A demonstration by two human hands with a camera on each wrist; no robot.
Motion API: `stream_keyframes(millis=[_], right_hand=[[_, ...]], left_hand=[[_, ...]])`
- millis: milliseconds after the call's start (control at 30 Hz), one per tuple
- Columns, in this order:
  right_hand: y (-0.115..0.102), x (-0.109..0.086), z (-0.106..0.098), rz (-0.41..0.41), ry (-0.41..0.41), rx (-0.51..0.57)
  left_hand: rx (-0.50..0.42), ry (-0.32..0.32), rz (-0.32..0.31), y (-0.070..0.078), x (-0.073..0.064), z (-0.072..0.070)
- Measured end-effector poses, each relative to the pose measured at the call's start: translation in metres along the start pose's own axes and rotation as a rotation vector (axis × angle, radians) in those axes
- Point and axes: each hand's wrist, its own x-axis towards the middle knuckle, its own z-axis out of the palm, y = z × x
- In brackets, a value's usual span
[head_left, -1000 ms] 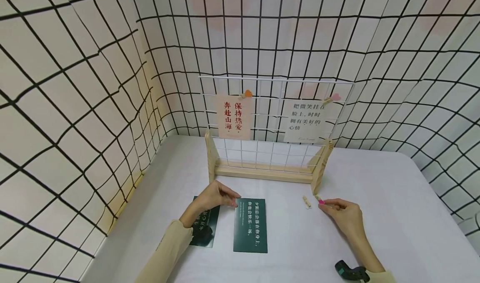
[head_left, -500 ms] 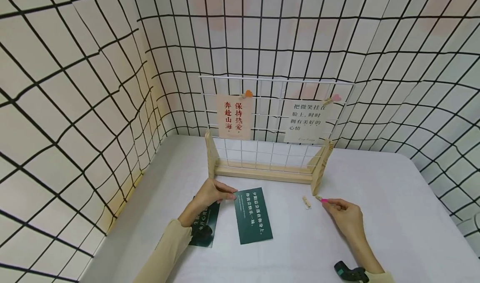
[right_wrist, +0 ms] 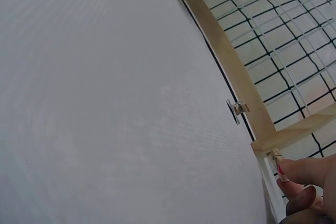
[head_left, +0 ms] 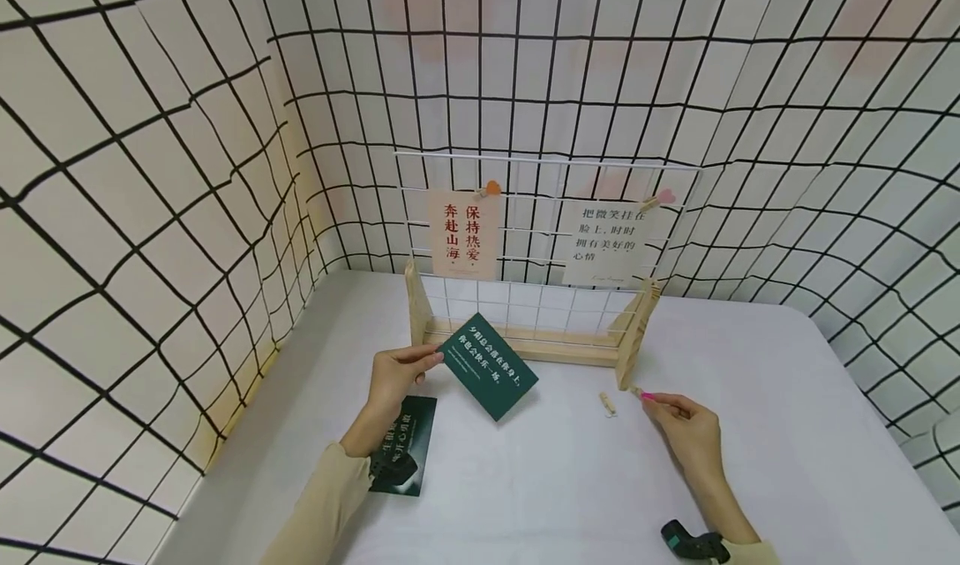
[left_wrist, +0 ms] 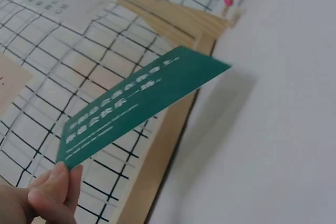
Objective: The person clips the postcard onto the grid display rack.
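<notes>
My left hand (head_left: 393,382) pinches a dark green card (head_left: 487,367) with white lettering by one corner. The card is tilted in front of the rack; in the left wrist view its shadow falls on the table, so it is raised. Beneath my left forearm lies a second dark green card (head_left: 412,448), partly covered. At the rack's right foot, my right hand (head_left: 686,436) pinches a small wooden clothespin (right_wrist: 276,160) with a pink part mostly behind the fingers. Another wooden clothespin (head_left: 607,404) lies on the table just left of it.
A wooden-footed rack (head_left: 562,351) with a white wire grid stands at the back. On it hang a pink card (head_left: 465,236) under an orange heart clip (head_left: 492,187) and a white card (head_left: 603,244) under a pink heart clip (head_left: 666,197). Black-lined cloth walls (head_left: 225,240) surround the white table.
My left hand has lifted the green card off the table, moved it forward towards the rack and turned it to a slant. My right hand has stayed nearly still with its clothespin.
</notes>
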Motion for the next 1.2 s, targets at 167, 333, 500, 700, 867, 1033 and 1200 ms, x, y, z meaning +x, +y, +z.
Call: stream_keyframes(millis=[167,333,500,700,867,1033,1200], right_hand=[[0.001,0.000,0.001,0.003,0.005,-0.023],[0.002,0.001,0.002,0.012,0.003,-0.006],[0.004,0.001,0.003,0.005,-0.011,0.004],[0.004,0.003,0.003,-0.010,-0.005,-0.019],[0.004,0.002,0.002,-0.017,-0.008,-0.031],[0.003,0.002,0.002,-0.014,0.000,-0.037],[0.004,0.003,0.003,-0.010,-0.001,-0.044]], left_hand=[[-0.133,0.058,0.012,0.001,0.000,-0.007],[-0.249,0.066,-0.011,-0.004,0.005,-0.008],[-0.318,0.077,-0.058,-0.007,0.007,-0.008],[-0.382,0.093,-0.108,-0.008,0.011,-0.007],[-0.445,0.101,-0.130,-0.009,0.015,-0.004],[-0.489,0.112,-0.151,-0.008,0.016,0.002],[-0.535,0.111,-0.142,-0.010,0.019,0.008]])
